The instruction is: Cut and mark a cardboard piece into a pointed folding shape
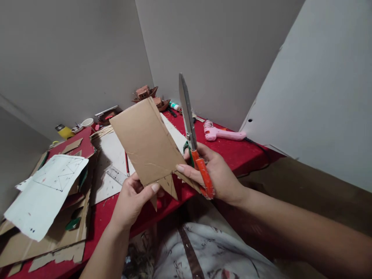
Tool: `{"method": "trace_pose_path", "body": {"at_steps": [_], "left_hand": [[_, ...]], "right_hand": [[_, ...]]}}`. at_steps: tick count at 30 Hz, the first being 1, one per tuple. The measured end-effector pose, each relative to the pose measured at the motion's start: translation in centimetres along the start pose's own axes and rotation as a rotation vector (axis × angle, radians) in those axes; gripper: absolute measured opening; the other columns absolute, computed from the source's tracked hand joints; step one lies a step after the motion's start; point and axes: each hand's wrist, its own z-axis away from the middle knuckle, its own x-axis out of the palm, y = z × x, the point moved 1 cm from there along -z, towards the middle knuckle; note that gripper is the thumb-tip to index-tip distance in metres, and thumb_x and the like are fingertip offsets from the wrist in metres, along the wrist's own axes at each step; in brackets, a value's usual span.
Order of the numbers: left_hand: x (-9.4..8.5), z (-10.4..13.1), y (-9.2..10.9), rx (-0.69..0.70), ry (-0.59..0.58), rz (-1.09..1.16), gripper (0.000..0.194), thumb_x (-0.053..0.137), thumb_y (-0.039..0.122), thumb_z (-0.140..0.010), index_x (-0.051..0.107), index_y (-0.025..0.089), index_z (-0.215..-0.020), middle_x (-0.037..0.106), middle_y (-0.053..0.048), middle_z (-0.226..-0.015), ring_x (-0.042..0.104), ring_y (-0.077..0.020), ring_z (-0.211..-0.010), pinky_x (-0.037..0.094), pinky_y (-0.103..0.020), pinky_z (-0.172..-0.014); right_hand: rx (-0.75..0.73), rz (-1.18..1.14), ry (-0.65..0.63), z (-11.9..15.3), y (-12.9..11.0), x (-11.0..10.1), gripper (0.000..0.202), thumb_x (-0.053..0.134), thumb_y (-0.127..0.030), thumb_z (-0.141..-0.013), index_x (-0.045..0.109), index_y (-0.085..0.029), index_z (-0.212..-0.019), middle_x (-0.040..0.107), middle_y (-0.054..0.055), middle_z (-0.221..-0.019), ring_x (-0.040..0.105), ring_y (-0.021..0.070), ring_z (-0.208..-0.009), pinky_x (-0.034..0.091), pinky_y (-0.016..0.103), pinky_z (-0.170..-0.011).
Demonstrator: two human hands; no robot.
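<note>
A brown cardboard piece (145, 139) is held up over the table's front edge. Pointed triangular tabs (168, 185) hang from its lower end. My left hand (132, 199) grips the lower left corner, thumb on top and fingers hidden behind. In my right hand (217, 174) are scissors (187, 108) with orange and green handles, their blades together and pointing up. The right thumb also presses on the cardboard's lower right edge, where a narrow strip (188, 181) sticks out.
Stacked cardboard (43, 248) and a paper with drawn lines (46, 193) lie at left. A clear ruler (115, 175) and red pencil (127, 162) rest on white board (101, 190). A pink glue gun (223, 133) lies at right. Small model boats (145, 93) stand behind.
</note>
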Motion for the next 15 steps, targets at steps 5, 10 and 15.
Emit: {"method": "trace_pose_path", "body": {"at_steps": [5, 10, 15], "left_hand": [[-0.1, -0.1, -0.2, -0.013, -0.010, 0.025, 0.018, 0.081, 0.029, -0.071, 0.072, 0.018, -0.082, 0.071, -0.003, -0.071, 0.064, -0.0157, -0.059, 0.053, -0.025, -0.054], [-0.5, -0.2, -0.2, 0.019, 0.063, 0.076, 0.017, 0.077, 0.032, -0.078, 0.076, 0.017, -0.087, 0.074, -0.004, -0.073, 0.064, -0.0142, -0.061, 0.052, -0.025, -0.063], [-1.0, -0.5, 0.4, 0.147, 0.309, 0.267, 0.013, 0.084, 0.028, -0.070, 0.075, 0.019, -0.074, 0.075, -0.001, -0.076, 0.066, -0.0122, -0.067, 0.052, -0.021, -0.065]], "right_hand": [[0.018, -0.014, -0.003, 0.2, 0.0, -0.1, 0.034, 0.077, -0.042, -0.071, 0.049, -0.025, -0.080, 0.048, -0.006, -0.067, 0.042, 0.0106, -0.052, 0.042, 0.025, -0.050], [0.113, -0.098, -0.067, -0.1, 0.1, -0.7, 0.040, 0.083, -0.042, -0.066, 0.050, -0.023, -0.079, 0.050, -0.006, -0.067, 0.047, 0.0105, -0.053, 0.045, 0.024, -0.050], [0.205, -0.100, -0.059, 1.5, 2.5, -2.5, 0.039, 0.071, -0.057, -0.075, 0.052, -0.024, -0.084, 0.052, -0.004, -0.063, 0.049, 0.0121, -0.044, 0.046, 0.026, -0.041]]}}
